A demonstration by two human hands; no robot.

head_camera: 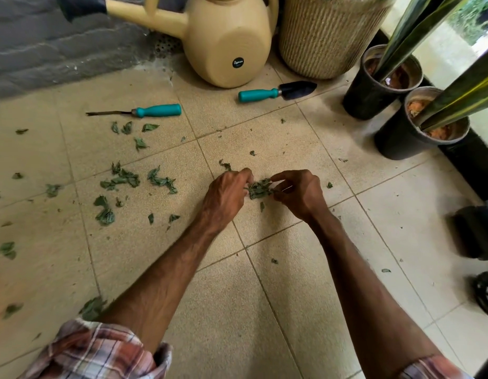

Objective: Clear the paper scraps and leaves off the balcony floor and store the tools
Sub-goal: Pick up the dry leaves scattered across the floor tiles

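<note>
floor (264,310): beige speckled tiles | wall (45,50): grey (rough-textured) | light: daylight from the right

Matt speckled floor tiles (264,310), smooth plastic watering can (226,42), ribbed woven-looking planter (324,36).
</note>
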